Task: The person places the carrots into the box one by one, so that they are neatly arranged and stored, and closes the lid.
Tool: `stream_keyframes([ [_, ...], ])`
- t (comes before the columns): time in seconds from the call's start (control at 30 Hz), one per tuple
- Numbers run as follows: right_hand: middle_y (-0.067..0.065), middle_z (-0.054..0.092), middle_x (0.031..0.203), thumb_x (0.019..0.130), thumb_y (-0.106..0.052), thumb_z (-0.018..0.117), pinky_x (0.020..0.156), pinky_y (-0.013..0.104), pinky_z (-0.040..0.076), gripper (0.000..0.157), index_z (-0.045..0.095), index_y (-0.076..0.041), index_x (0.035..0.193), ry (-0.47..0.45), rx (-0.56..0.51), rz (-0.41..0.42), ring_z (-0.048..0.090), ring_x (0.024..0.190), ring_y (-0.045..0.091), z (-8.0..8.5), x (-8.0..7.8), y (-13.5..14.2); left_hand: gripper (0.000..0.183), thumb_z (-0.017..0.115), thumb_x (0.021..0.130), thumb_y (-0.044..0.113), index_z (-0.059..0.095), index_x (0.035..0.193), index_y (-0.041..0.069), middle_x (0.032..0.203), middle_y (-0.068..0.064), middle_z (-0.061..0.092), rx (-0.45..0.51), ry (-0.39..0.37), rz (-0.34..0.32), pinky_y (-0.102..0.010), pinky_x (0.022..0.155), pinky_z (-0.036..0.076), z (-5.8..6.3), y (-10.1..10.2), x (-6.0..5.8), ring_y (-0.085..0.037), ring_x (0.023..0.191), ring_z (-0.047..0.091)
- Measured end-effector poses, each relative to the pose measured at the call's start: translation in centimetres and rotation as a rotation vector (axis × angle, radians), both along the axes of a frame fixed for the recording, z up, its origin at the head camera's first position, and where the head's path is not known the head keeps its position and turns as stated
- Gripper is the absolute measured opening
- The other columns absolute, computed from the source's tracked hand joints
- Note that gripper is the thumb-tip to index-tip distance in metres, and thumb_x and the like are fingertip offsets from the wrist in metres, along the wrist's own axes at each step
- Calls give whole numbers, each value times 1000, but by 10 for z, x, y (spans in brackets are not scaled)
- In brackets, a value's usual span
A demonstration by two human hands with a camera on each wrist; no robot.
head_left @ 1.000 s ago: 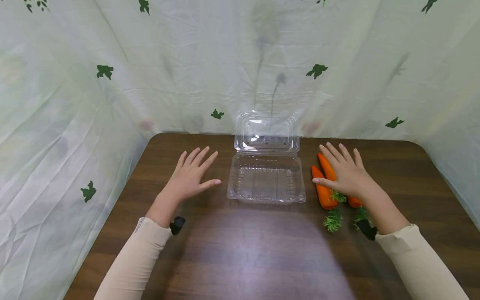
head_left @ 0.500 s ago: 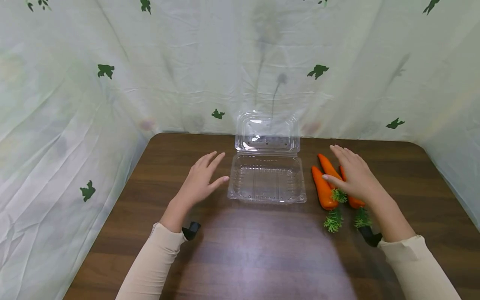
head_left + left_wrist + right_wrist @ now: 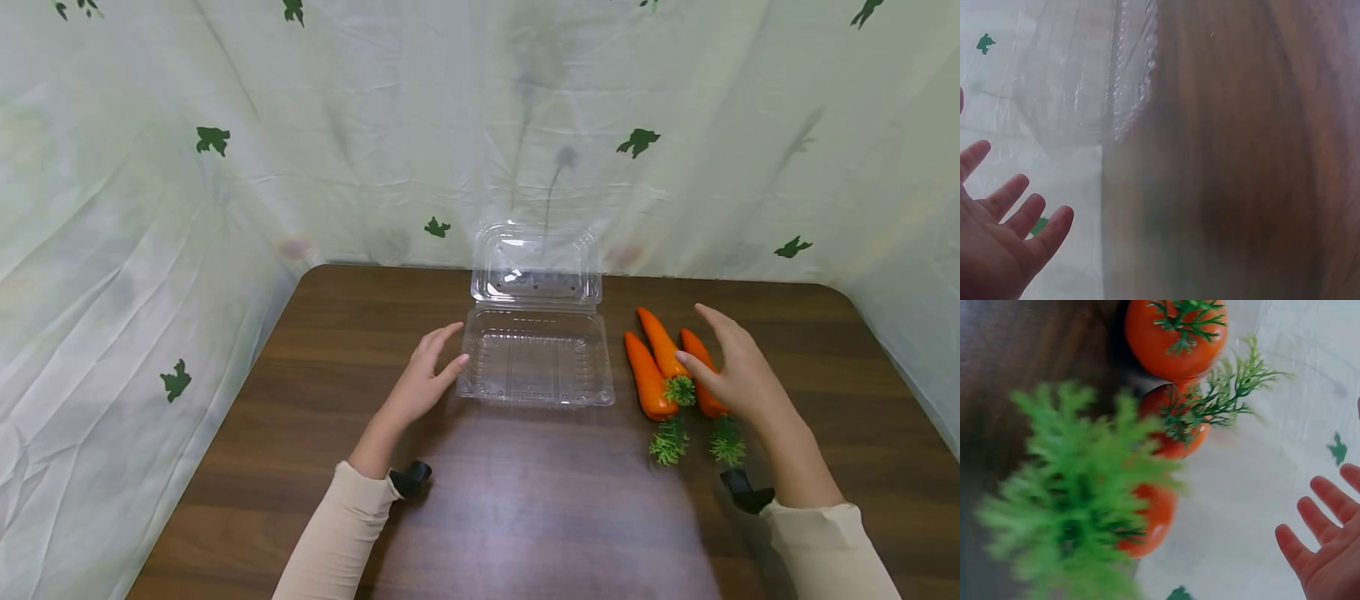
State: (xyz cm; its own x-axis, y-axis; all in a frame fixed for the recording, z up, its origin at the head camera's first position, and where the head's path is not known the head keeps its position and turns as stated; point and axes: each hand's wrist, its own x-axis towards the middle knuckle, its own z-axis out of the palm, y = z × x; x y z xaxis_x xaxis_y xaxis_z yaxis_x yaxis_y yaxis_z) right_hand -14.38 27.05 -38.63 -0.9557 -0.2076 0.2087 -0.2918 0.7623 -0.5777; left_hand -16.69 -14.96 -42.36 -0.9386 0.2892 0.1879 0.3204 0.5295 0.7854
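Observation:
A clear plastic clamshell container lies on the table with its lid raised at the back. My left hand is at the container's left side, fingertips right at its rim, holding nothing. To the right of the container lie a left carrot, a middle carrot and a right carrot, each with a green leafy top and its tip pointing away. My right hand hovers beside the right carrot, fingers relaxed and thumb overlapping it in the head view. In the right wrist view, leafy greens fill the foreground.
The brown wooden table has rounded back corners. A pale curtain with green leaf shapes hangs behind it and along both sides. Black wrist cameras sit below each hand.
My left hand has moved right, up to the container's edge, its fingers drawing together. My right hand has shifted right, uncovering the carrots it hid before. The carrots and container have stayed put.

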Motion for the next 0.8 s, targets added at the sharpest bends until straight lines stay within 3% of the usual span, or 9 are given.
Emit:
stream_keyframes([
  [0.17,23,26,140,87,-26,59,94,63,18,69,22,-9,142,9,-60,-54,23,124,45,-8,9,8,49,51,92,28,37,136,10,135,-14,33,107,-39,12,-49,90,37,-10,5,-1,-28,124,31],
  [0.33,27,30,135,88,-23,58,91,64,21,65,25,-5,141,42,-76,-98,28,119,47,-21,17,16,48,52,92,24,37,135,9,134,-16,33,243,-157,28,-49,92,35,-15,9,1,-33,121,33],
  [0.57,28,34,133,89,-24,57,89,63,24,62,28,0,138,25,-109,-158,32,116,48,-39,30,24,48,49,93,11,32,135,-1,136,-23,30,336,-289,35,-52,96,27,3,17,14,-40,122,29],
  [0.8,28,34,133,89,-26,57,89,61,26,62,28,1,137,-21,-203,-221,34,115,48,-52,38,27,49,49,92,8,31,136,-1,139,-23,28,396,-341,19,-51,95,30,-2,18,16,-41,122,29],
])
